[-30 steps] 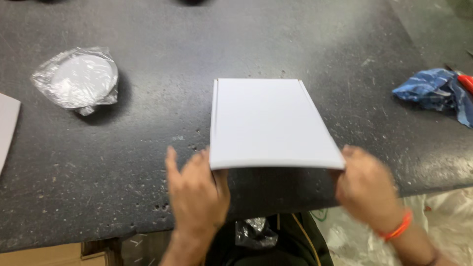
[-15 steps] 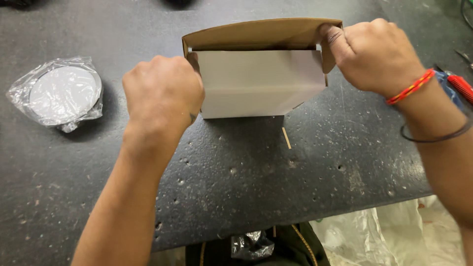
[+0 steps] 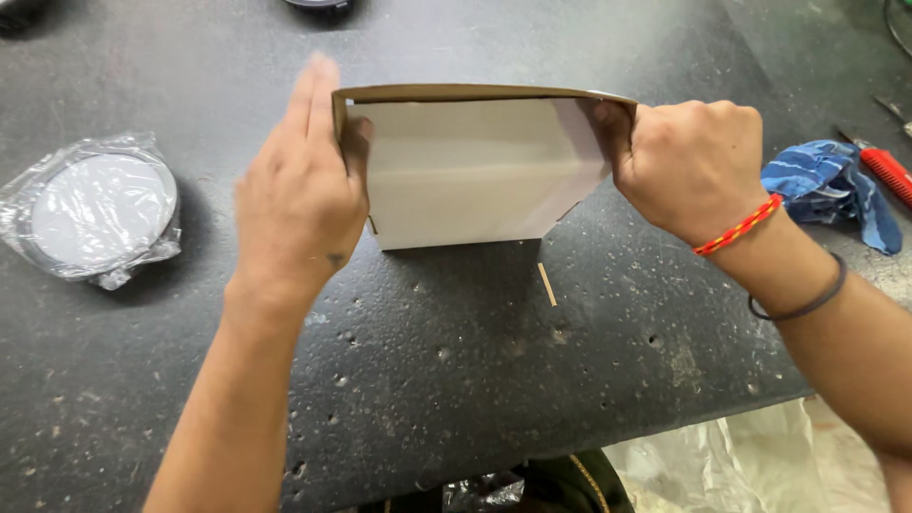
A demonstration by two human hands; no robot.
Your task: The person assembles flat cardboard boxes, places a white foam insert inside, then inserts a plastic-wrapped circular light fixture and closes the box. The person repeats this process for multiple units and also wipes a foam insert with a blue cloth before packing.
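Folded card sheet (image 3: 470, 171) stands upright on the dark speckled surface (image 3: 456, 380), roughly mid-frame, w/ both hands on its upper corners. White coated face toward the camera, brown raw card showing along the top fold and inside edges; lower right corner is cut at an angle, so prob. a flat box blank or sleeve. Left hand (image 3: 299, 204) has its grip closed on the top left corner: thumb tucked inside the fold, fingers flat and extended along the outer edge. Right hand (image 3: 693, 166) is curled into a tight pinch on the top right corner, fingers wrapped over the brown edge; red-orange thread band and a dark band on that wrist. Handling, as a judgement: light, thin, fairly stiff across the panel but creases easily at the fold lines, and the white face looks smooth, poss. a bit slippery. Best held at corners or along the folded top edge, where the doubled card is strongest; squeezing mid-panel would likely buckle it. Bottom edge rests on the surface, which is rough, pitted, dusty. Just below the sheet lies a small pale sliver (image 3: 546, 283). Well to the left, a round disc in crinkly clear plastic wrap (image 3: 95, 209). Far right, a crumpled blue cloth (image 3: 826, 185) beside a red-handled tool (image 3: 888, 171).
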